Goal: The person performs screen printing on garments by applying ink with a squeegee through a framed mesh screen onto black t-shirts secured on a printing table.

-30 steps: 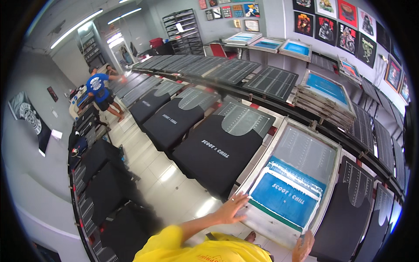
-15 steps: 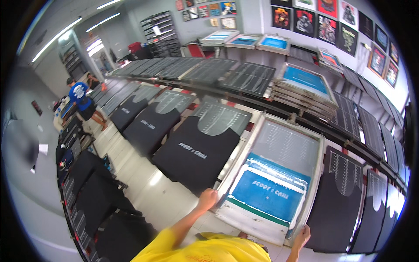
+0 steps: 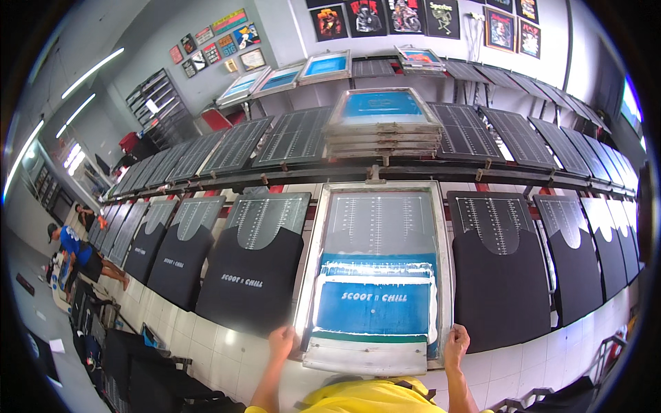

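Observation:
In front of me a wooden-framed printing screen (image 3: 446,275) lies over one board of the row. Blue mesh with pale lettering fills its near half, and white ink edges that area. A wide white squeegee (image 3: 365,358) with a green blade rests across the screen's near end. My left hand (image 3: 281,342) is closed at the frame's near left corner. On the opposite side, my right hand (image 3: 457,341) has its fingers curled at the right rail. A black shirt with white print (image 3: 241,282) is on the board to the left; a plain black shirt (image 3: 502,296) is to the right.
Behind the screen, a metal rail (image 3: 275,177) runs across, with a second row of boards beyond it. Stacked screens (image 3: 382,138) stand there. A person in a blue shirt (image 3: 76,248) works at far left. Black cloth-covered objects (image 3: 138,365) stand near left.
My view has swung right, so the screen now appears straight ahead and upright. Both hands remain at its near sides. The person in blue appears farther left and lower.

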Motion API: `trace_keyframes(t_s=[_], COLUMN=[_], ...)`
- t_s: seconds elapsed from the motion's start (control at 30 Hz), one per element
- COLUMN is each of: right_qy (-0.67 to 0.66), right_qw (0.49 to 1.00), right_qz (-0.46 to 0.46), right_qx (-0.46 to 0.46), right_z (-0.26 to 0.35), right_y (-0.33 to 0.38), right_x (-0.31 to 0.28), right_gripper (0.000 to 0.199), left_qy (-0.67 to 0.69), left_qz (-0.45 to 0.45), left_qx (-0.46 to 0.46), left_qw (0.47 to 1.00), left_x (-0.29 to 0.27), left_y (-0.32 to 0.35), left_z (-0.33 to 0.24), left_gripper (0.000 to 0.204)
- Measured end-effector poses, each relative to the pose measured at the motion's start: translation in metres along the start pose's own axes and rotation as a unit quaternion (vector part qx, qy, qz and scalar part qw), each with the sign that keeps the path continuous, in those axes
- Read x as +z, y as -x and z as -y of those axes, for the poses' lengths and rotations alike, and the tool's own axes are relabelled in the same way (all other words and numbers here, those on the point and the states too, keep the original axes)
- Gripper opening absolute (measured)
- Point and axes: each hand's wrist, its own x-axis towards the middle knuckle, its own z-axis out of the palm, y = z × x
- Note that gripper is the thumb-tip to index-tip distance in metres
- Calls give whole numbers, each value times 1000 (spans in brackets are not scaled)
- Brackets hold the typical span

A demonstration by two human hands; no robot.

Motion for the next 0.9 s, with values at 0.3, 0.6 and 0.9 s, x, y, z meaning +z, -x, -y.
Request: trace_keyframes(t_s=[0.3, 0.6, 0.9], right_qy=[21, 59, 48], right_qw=[1000, 994, 994], right_qz=[-10, 10, 32], right_qx=[11, 96, 97], right_z=[12, 35, 44], right_y=[1, -3, -1], right_x=[4, 8, -7], right_gripper=[18, 23, 24], left_qy=[42, 147, 215], left_qz=[50, 152, 74], left_qx=[-62, -112, -61], left_qw=[996, 971, 972], left_x=[-11, -28, -10], left_y=[-18, -37, -45], left_z=[-7, 15, 34], left_gripper=[31, 24, 30])
